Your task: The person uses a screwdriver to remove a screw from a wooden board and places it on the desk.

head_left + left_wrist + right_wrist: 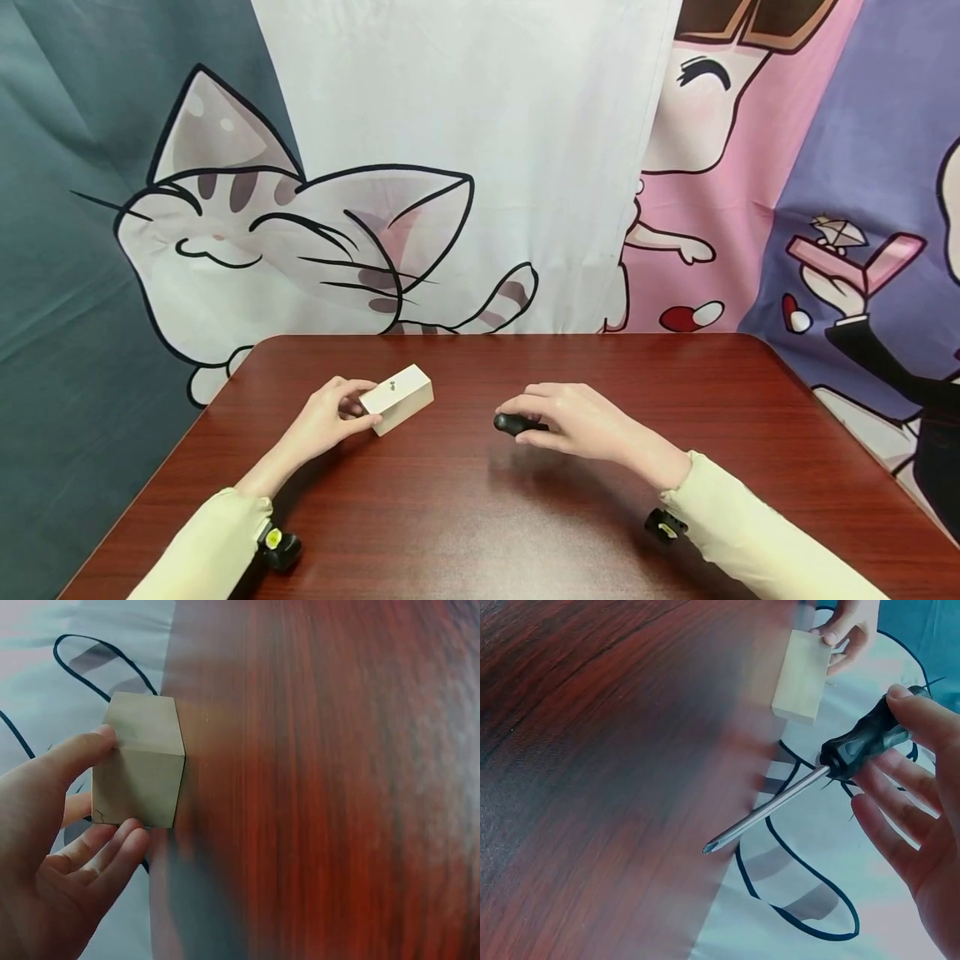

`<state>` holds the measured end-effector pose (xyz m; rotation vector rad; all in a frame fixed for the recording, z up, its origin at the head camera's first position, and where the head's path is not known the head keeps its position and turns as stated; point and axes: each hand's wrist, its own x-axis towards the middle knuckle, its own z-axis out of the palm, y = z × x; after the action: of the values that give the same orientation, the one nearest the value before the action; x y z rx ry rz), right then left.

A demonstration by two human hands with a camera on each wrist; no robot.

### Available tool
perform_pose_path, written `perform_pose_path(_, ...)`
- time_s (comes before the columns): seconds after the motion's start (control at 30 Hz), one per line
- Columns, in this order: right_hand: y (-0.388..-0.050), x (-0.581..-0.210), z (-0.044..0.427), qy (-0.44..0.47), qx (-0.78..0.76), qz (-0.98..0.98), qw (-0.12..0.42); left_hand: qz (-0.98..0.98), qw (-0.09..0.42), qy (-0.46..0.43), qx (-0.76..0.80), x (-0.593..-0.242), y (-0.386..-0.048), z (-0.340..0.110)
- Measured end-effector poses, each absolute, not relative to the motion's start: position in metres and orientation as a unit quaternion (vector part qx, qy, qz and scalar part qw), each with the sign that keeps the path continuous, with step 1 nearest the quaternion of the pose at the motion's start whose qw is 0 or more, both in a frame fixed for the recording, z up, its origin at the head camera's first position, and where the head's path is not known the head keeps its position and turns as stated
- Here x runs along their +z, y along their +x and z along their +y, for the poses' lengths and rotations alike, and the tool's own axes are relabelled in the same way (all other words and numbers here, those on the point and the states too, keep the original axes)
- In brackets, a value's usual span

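In the head view my left hand [333, 418] grips the near end of a pale wooden block [405, 398] between thumb and fingers. Two small screws [392, 385] show on the block's upper face. The left wrist view shows the wooden block [142, 765] end-on, with the thumb on one side and fingertips at its lower edge. My right hand [577, 421] holds a screwdriver [513, 424] by its black handle. Its metal shaft and cross-shaped tip are plain in the right wrist view, where the screwdriver [862, 742] points away from the palm, apart from the block.
Both hands are over a reddish-brown wooden table [450, 517]. Behind its far edge hangs a cloth backdrop [480, 125] printed with a cartoon cat and figures. A small black camera [279, 548] is strapped at the left wrist, another camera [665, 525] at the right.
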<state>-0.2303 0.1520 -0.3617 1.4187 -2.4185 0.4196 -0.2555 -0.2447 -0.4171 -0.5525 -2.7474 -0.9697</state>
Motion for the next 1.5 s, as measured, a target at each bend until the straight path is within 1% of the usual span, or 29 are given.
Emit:
perform_pose_path(0.07, -0.230, -0.361, 0.152, 0.492, 0.156, -0.843, 0.152, -0.918, 0.087, -0.184, -0.340, -0.419, -0.256, -0.243)
perform_pose_path(0.23, -0.229, -0.359, 0.154, 0.484, 0.175, -0.843, 0.153, -0.913, 0.102, -0.176, -0.353, -0.423, -0.256, -0.240)
perform_pose_path(0.4, -0.229, -0.355, 0.155, 0.469, 0.211, -0.850, 0.115, -0.911, 0.105, -0.177, -0.357, -0.424, -0.255, -0.235)
perform_pose_path(0.53, -0.228, -0.352, 0.157, 0.455, 0.240, -0.852, 0.097, -0.907, 0.087, -0.178, -0.371, -0.423, -0.255, -0.231)
perform_pose_path(0.77, -0.228, -0.349, 0.157, 0.454, 0.278, -0.841, 0.100, -0.892, 0.057, -0.172, -0.413, -0.424, -0.256, -0.220)
perform_pose_path(0.97, -0.228, -0.350, 0.156, 0.446, 0.311, -0.831, 0.115, -0.879, 0.046, -0.170, -0.443, -0.430, -0.256, -0.210)
perform_pose_path(1.37, -0.229, -0.350, 0.156, 0.390, 0.386, -0.816, 0.183, -0.867, 0.025, -0.189, -0.461, -0.432, -0.253, -0.189)
perform_pose_path(1.5, -0.229, -0.350, 0.156, 0.375, 0.405, -0.812, 0.190, -0.862, 0.021, -0.194, -0.467, -0.432, -0.252, -0.184)
